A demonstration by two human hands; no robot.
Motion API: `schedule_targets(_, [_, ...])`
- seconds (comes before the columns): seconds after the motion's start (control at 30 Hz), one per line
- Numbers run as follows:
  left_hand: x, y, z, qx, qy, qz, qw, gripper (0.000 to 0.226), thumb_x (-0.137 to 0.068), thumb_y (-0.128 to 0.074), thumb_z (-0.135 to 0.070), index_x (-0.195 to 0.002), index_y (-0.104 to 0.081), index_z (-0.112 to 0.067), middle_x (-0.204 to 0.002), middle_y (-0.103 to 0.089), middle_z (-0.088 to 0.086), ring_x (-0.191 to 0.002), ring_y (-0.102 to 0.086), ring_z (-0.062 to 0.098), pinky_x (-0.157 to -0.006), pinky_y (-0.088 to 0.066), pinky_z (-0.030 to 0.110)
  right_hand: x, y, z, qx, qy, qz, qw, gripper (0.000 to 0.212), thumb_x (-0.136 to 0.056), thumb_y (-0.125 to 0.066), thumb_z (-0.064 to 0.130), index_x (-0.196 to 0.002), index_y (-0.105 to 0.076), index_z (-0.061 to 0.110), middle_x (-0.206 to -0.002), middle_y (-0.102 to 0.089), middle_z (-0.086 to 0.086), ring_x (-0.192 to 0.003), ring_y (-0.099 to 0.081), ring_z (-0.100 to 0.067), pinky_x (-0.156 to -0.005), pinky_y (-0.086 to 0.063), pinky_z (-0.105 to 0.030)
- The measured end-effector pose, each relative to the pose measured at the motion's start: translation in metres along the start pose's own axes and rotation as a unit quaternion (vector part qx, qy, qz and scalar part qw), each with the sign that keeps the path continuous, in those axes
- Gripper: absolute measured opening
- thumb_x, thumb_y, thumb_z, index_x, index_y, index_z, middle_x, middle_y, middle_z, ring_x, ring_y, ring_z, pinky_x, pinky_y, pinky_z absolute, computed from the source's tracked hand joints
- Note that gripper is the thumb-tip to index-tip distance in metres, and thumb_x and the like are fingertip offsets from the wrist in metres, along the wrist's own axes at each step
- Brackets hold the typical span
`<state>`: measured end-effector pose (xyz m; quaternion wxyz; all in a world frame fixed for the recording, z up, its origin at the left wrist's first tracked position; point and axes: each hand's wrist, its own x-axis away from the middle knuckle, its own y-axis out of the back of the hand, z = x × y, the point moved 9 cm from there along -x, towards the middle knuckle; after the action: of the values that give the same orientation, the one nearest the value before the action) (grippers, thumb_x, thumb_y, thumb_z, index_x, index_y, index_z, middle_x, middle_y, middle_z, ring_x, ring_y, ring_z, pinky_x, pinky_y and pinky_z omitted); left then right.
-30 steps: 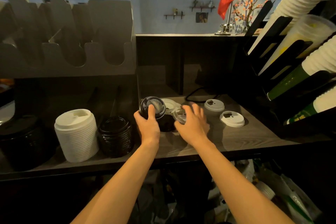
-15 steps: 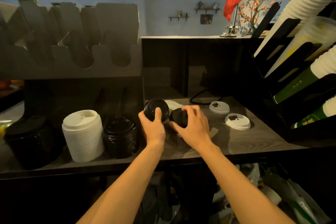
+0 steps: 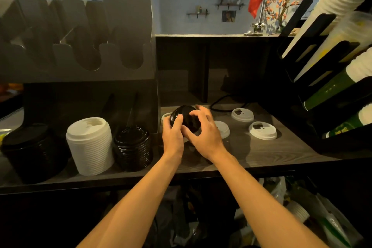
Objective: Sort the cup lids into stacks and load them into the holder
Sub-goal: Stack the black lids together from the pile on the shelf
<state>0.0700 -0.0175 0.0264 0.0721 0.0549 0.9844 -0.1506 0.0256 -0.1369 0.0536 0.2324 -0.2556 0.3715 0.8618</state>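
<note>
The right hand (image 3: 205, 135), reaching over the table a second ago, is now joining its lid to the black lids (image 3: 184, 117) in the left hand (image 3: 173, 137). Both hands are gripping them together, uncovering a white lid (image 3: 222, 129) just right.

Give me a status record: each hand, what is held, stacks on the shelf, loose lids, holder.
left hand: grips the black lids, thumb on the rim
right hand: fingers curled round the same black lids from the right
stacks: large black stack, white stack, small black stack, side by side at the left of the shelf
loose lids: far white lid, near white lid, third white lid partly behind the right hand
holder: grey, slotted, above the stacks
</note>
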Motion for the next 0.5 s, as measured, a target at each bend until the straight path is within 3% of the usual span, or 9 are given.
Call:
schedule_targets(0.1, [0.000, 0.002, 0.000, 0.020, 0.008, -0.011, 1.000, 0.013, -0.107, -0.047, -0.032, -0.111, -0.059, -0.028, -0.109, -0.063, -0.004, -0.104, -0.062, 0.012, -0.084, -0.052, 0.027, 0.002, 0.001, 0.002, 0.004, 0.023, -0.002, 1.000, 0.044, -0.088, -0.070, 0.036, -0.128, -0.058, 0.022, -0.146, -0.048, -0.001, -0.139, -0.039, -0.014, -0.106, -0.041, -0.031])
schedule_targets(0.2, [0.000, 0.003, 0.001, 0.024, 0.009, -0.017, 1.000, 0.014, -0.108, -0.045, -0.035, -0.104, -0.059, -0.033, -0.109, -0.063, -0.004, -0.106, -0.061, 0.013, -0.090, -0.051, 0.029, 0.002, 0.008, -0.003, -0.012, 0.003, -0.031, 0.999, 0.047, -0.085, -0.064, 0.052, -0.123, -0.060, 0.024, -0.131, -0.058, 0.005, -0.127, -0.050, -0.012, -0.103, -0.048, -0.036])
schedule_targets(0.27, [-0.001, 0.002, 0.002, 0.033, 0.017, -0.015, 0.999, 0.014, -0.107, -0.047, -0.035, -0.105, -0.059, -0.031, -0.110, -0.063, -0.001, -0.108, -0.062, 0.017, -0.086, -0.054, 0.030, 0.003, 0.015, -0.008, -0.047, -0.030, -0.052, 0.997, 0.049, -0.084, -0.063, 0.058, -0.122, -0.058, 0.027, -0.126, -0.057, 0.009, -0.116, -0.054, -0.009, -0.094, -0.051, -0.031])
schedule_targets(0.37, [0.000, 0.003, 0.003, 0.034, 0.027, -0.015, 0.999, 0.020, -0.104, -0.053, -0.035, -0.115, -0.060, -0.020, -0.113, -0.064, 0.003, -0.102, -0.064, 0.017, -0.061, -0.054, 0.017, 0.006, 0.023, -0.014, -0.081, -0.066, -0.076, 0.992, 0.051, -0.087, -0.069, 0.055, -0.127, -0.053, 0.028, -0.126, -0.055, 0.009, -0.113, -0.054, -0.007, -0.087, -0.044, -0.017])
schedule_targets(0.5, [0.001, 0.004, 0.004, 0.022, 0.033, -0.026, 0.999, 0.026, -0.103, -0.056, -0.039, -0.116, -0.059, -0.017, -0.115, -0.064, 0.002, -0.104, -0.063, 0.015, -0.071, -0.051, 0.023, 0.008, 0.027, -0.020, -0.104, -0.109, -0.074, 0.986, 0.067, -0.086, -0.068, 0.060, -0.140, -0.048, 0.027, -0.133, -0.050, 0.009, -0.118, -0.051, -0.006, -0.089, -0.041, -0.016])
